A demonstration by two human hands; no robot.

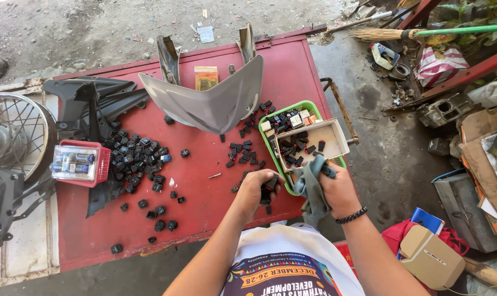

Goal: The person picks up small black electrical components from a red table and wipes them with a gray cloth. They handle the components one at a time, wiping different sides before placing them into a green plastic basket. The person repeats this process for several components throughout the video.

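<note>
Right now a person leans over a red table. Far past the hands sits a big grey bike cover, with black bike parts off to the left of it. A green tray lies just past the right hand, and a small box rests in it with black switches inside. A red basket sits well to the left of the hands, next to a big pile of switches. The right hand is closed around a grey rag. The left hand is curled shut on a black switch, close beside the rag, near the table's front edge.
</note>
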